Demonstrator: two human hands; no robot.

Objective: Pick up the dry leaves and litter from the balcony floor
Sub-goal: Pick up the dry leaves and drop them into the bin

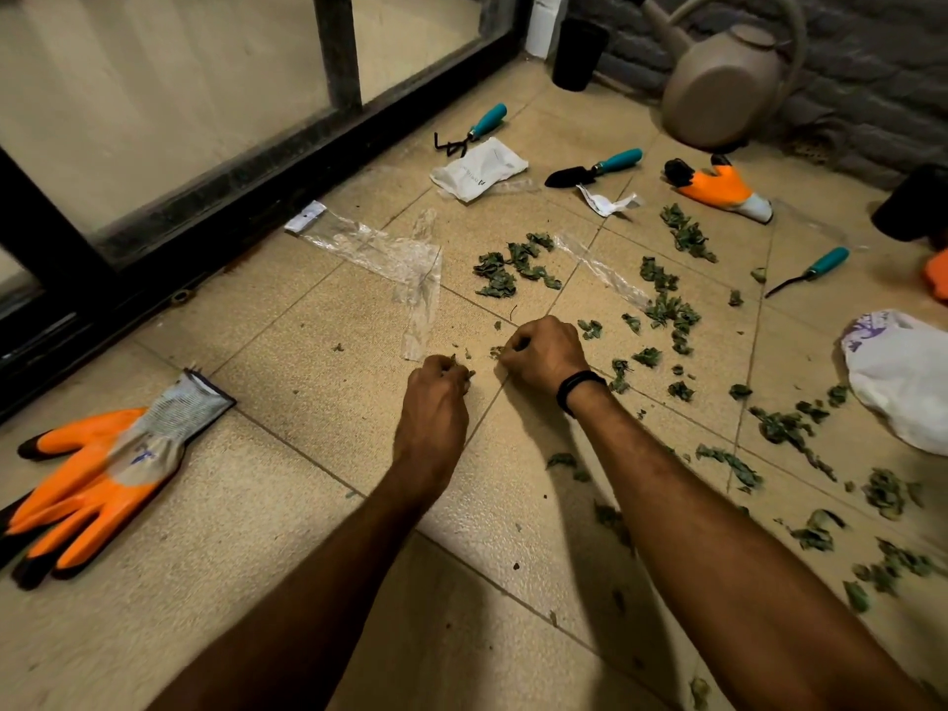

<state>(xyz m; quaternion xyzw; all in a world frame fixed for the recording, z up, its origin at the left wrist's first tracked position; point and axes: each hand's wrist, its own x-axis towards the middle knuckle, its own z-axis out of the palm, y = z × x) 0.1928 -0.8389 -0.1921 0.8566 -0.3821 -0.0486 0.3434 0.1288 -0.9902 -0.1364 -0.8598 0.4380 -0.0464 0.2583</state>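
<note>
Dry green leaves lie scattered over the tiled balcony floor, with one pile (515,266) beyond my hands and more (669,313) spread to the right. My left hand (436,390) is curled low on the floor and pinches small leaf bits at its fingertips. Close beside it, my right hand (546,354), with a black band on the wrist, is curled too and pinches leaf fragments from the tile. Clear plastic wrappers (390,256) lie flat on the floor just beyond my hands. A white plastic bag (903,382) sits at the right edge.
An orange work glove (97,474) lies at the left, another (718,187) at the back right. Three teal-handled garden tools (595,169), a white packet (479,169), a paper scrap (608,202), a beige watering can (728,87) and black pots (577,53) stand further back. A glass door frame (215,197) bounds the left.
</note>
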